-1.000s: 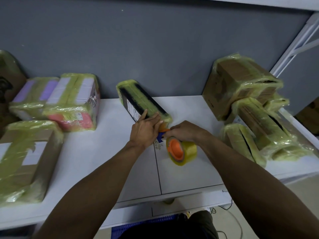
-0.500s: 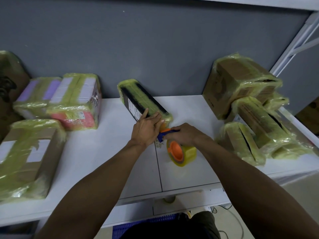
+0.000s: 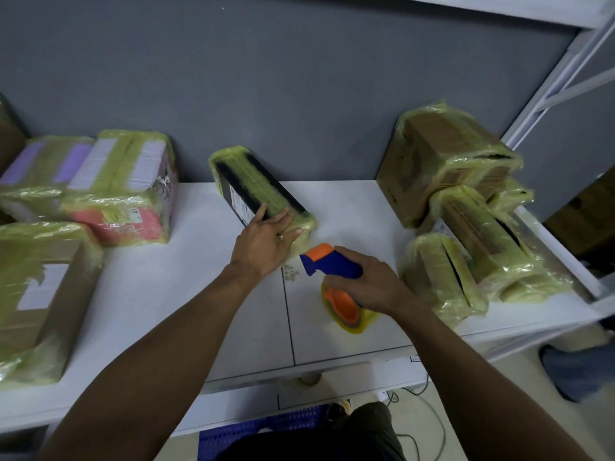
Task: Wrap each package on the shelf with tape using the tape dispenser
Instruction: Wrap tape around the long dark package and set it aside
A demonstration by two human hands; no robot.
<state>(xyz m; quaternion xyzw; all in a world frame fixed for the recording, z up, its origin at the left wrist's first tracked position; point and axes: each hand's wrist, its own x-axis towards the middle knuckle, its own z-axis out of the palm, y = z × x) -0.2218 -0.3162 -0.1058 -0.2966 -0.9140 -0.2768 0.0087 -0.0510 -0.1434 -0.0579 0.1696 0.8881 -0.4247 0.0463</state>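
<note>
Fingers [image 3: 281,217] of L hand [image 3: 263,242] flat on pkg [image 3: 258,186], R hand [image 3: 367,281] grips dispenser [image 3: 332,261].

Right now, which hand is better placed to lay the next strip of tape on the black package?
The right hand: it grips the tape dispenser, orange head close to the black package. The left hand rests on that package, probably better used to steady it.

The dispenser [image 3: 332,262] was blue and orange, its roll [image 3: 351,314] yellowish. The centre box [image 3: 226,183] was black under yellow-green tape [image 3: 263,188]; the right boxes [image 3: 442,154] brown, the left box [image 3: 126,194] pink and white. Shelf [image 3: 166,287] white, wall [image 3: 266,78] grey.
</note>
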